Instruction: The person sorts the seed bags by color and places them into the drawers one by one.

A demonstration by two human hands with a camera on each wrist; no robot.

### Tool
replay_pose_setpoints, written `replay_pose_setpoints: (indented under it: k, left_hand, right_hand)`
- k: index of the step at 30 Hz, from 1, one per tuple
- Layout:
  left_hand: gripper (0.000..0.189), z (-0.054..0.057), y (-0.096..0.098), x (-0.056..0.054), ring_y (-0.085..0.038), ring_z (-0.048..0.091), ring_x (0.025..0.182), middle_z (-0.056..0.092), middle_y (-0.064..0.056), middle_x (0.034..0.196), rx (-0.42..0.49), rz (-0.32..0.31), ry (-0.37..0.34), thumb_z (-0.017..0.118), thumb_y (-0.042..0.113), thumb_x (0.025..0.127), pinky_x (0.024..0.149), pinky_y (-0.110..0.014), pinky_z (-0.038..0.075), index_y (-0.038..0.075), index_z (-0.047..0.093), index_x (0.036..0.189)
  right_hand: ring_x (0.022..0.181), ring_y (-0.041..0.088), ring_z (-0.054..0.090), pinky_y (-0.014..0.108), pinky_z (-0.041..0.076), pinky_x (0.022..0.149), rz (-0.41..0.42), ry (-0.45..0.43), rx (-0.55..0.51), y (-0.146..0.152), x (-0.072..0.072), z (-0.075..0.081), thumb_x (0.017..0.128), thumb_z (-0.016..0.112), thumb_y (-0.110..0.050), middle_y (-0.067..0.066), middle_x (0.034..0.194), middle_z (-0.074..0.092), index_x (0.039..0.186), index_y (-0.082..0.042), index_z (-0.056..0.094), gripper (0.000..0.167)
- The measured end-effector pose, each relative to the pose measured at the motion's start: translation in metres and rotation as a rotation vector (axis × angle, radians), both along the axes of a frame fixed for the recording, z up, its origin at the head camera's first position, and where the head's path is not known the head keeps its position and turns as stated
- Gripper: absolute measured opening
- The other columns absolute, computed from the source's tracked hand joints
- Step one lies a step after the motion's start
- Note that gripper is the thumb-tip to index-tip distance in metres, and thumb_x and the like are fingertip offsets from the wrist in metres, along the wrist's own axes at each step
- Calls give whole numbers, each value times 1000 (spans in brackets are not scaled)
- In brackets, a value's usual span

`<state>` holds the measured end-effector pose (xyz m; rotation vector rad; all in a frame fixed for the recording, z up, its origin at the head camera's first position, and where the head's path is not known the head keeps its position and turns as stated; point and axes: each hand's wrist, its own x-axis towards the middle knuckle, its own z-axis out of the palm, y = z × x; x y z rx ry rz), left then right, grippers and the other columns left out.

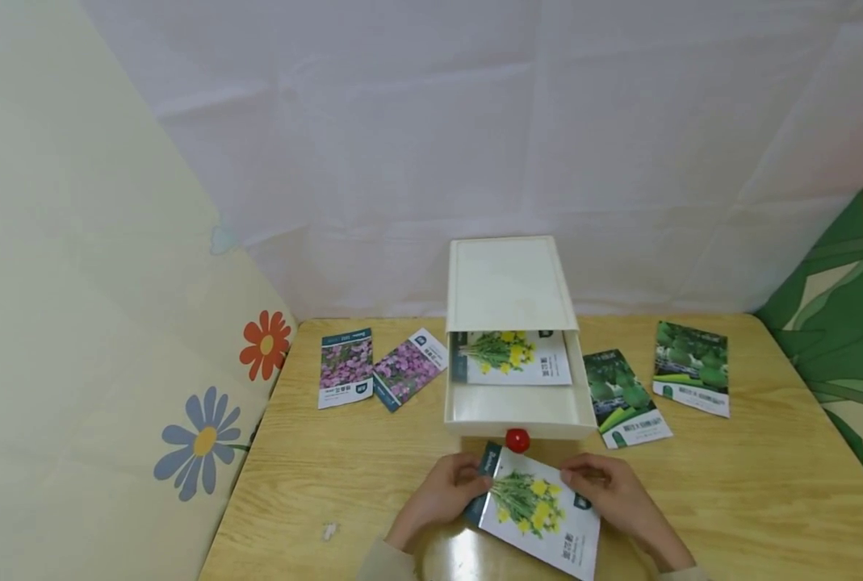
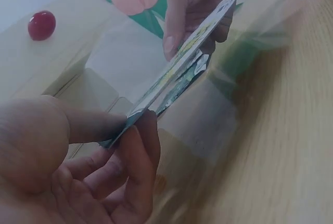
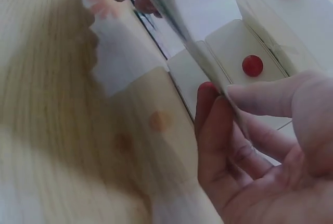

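Note:
Both hands hold one seed packet (image 1: 540, 524) printed with yellow flowers, tilted above the table in front of the drawer box. My left hand (image 1: 441, 492) pinches its dark-green end between thumb and fingers. At the packet's white end, my right hand (image 1: 616, 496) pinches the upper edge. In the right wrist view, the packet (image 3: 195, 49) appears nearly edge-on between thumb and forefinger. Beyond the hands the white drawer (image 1: 467, 403) stands pulled out, its red round knob (image 1: 517, 440) close to the packet. Inside it lies a matching yellow-flower packet (image 1: 555, 363), partly under the box top.
The white box (image 1: 511, 282) stands near the back cloth (image 1: 402, 161). Left of it lie two pink-flower packets, one upright (image 1: 346, 371) and one slanted (image 1: 409, 369). Two green-fruit packets lie to the right, one beside the drawer (image 1: 623, 399) and one farther off (image 1: 693, 363).

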<state>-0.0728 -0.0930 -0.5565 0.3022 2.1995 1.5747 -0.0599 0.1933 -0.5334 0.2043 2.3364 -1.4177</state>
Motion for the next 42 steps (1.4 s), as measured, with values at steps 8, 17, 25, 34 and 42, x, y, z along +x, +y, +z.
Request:
replay_pose_setpoints:
  k: [8,17,25,34,42]
  left_hand:
    - [19,4,-9,9,-8,70,84,75,-8,102,66,50,-26,72,19,91,76,-22,56,7,68,106]
    - [19,7,-15,20,-10,71,85,75,-12,104,138,78,-76,71,14,91,75,-23,58,4,66,107]
    - [16,17,-18,31,-8,69,73,76,-11,97,145,94,-90,70,15,92,64,-23,56,4,65,103]
    - [21,25,-18,39,-4,54,52,69,-1,80,171,124,-103,66,21,97,46,-17,48,1,64,92]
    - [23,29,-23,42,-1,52,53,61,5,72,152,96,-79,62,21,99,46,-14,43,1,64,89]
  right_hand:
    - [94,19,71,31,58,79,3,-57,-96,10,8,-4,92,72,-37,12,115,73,129,0,59,54]
    - [91,20,69,31,60,72,-5,-129,-258,18,21,-12,95,67,-38,8,107,74,126,3,58,52]
    - [75,16,65,28,57,65,-8,-113,-228,20,31,-5,99,62,-34,5,92,72,115,3,65,41]
    - [73,16,63,28,57,65,-142,-123,-212,14,37,8,98,64,-28,3,92,72,112,3,68,34]
    - [80,17,66,30,58,69,-204,-156,-250,11,38,16,96,66,-28,3,97,74,110,-1,71,31]
